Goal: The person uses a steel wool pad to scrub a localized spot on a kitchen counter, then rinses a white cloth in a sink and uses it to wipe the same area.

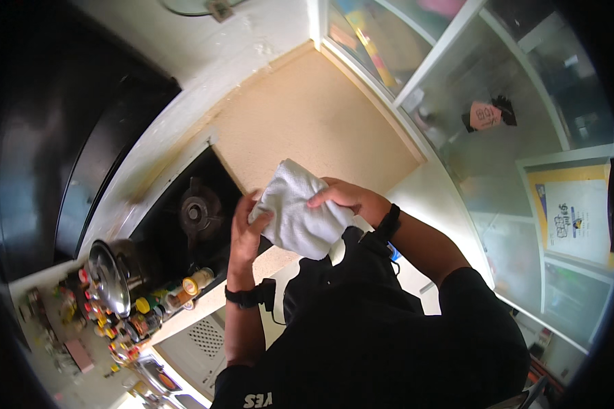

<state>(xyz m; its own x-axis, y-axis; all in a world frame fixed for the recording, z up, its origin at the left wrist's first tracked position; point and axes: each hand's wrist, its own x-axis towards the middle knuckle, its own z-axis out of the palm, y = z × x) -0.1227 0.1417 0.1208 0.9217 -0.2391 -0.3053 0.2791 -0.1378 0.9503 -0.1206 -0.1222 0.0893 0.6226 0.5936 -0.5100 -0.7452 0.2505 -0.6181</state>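
A folded white cloth (304,212) is held up between my two hands, in front of my body and above the near edge of a beige countertop (307,112). My left hand (248,225) grips its left edge, with the thumb on top and the fingers partly hidden and slightly blurred. On the right side, my right hand (345,197) pinches the cloth, thumb over the upper face, the other fingers mostly beneath it. Both wrists carry black straps.
Left of the cloth lies a black gas hob (199,209) with a burner. A lidded metal pot (112,276) stands on it, beside several seasoning jars (197,281). A dark range hood (82,128) juts in at far left. Glass-fronted cabinets (470,102) line the right.
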